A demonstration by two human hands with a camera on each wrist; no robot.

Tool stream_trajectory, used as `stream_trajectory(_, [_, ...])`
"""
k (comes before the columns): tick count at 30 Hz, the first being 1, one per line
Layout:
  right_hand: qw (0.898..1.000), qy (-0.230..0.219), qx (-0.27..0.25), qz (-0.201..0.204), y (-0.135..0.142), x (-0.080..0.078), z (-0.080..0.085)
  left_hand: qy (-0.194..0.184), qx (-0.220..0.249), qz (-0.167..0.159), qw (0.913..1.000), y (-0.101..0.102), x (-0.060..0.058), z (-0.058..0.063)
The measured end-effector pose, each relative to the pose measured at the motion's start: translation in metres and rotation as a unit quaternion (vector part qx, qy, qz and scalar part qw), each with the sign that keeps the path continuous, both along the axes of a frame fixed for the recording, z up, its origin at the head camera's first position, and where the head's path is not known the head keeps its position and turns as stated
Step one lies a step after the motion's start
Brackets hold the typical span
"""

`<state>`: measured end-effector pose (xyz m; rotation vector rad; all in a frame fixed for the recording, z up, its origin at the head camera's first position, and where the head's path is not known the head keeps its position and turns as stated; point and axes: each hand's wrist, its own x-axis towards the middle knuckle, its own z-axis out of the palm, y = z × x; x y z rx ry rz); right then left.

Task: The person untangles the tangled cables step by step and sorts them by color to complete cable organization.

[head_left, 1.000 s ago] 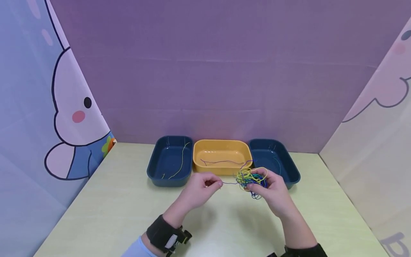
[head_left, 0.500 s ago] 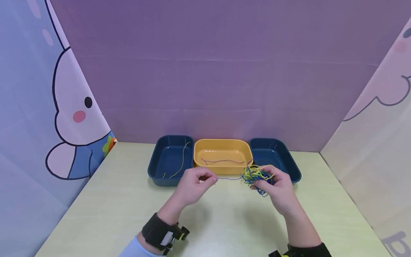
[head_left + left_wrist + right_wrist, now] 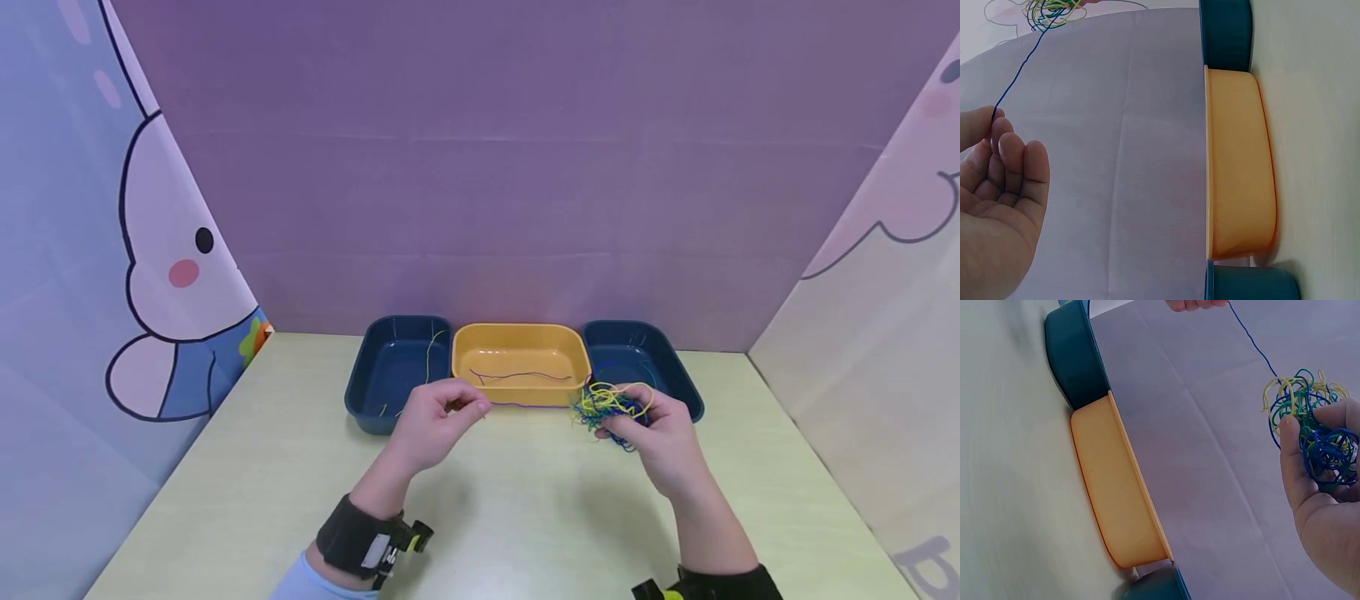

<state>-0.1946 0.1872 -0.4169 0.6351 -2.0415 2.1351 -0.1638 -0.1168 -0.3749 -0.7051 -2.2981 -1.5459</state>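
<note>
A tangled bundle of yellow, green and blue strings [image 3: 1329, 453] sits in my right hand [image 3: 667, 433], gripped between thumb and fingers. From it a single blue strand [image 3: 1020, 70] runs across to my left hand [image 3: 435, 425], which pinches its end between thumb and forefinger. That strand looks almost straight in the head view. Both hands are raised above the table, in front of the trays. In the left wrist view the other fingers of the left hand are loosely bent beside the pinch.
A yellow tray [image 3: 521, 333] with a blue-purple string [image 3: 525, 375] in it stands between two dark blue trays. Yellow string [image 3: 428, 358] lies in the left blue tray [image 3: 360, 383]. The right blue tray [image 3: 693, 400] holds a thin blue-green string. A purple backdrop [image 3: 480, 167] rises behind.
My left hand has moved left and slightly up, drawing out the blue strand, which is longer and straighter now. My right hand has shifted a little right with the tangle.
</note>
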Motion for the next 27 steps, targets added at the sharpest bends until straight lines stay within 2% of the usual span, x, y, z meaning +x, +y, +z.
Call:
stream_trajectory(7, [1.000,-0.006,-0.009,-0.009,0.011,-0.003,0.000,-0.017,0.016,0.026,0.9994,-0.011,-0.002,0.004])
stream_trajectory(14, [1.000,-0.001,-0.027,-0.002,0.016,-0.003,0.003,-0.006,0.020,0.044,0.9988,-0.023,-0.004,0.006])
stream_trajectory(23, [0.998,-0.014,-0.008,-0.053,0.021,-0.001,0.006,-0.002,0.027,0.078,0.9966,-0.031,-0.006,0.009])
stream_trajectory(27, [0.997,-0.032,0.004,-0.066,0.021,-0.001,0.006,0.009,0.026,0.082,0.9962,-0.036,-0.009,0.004])
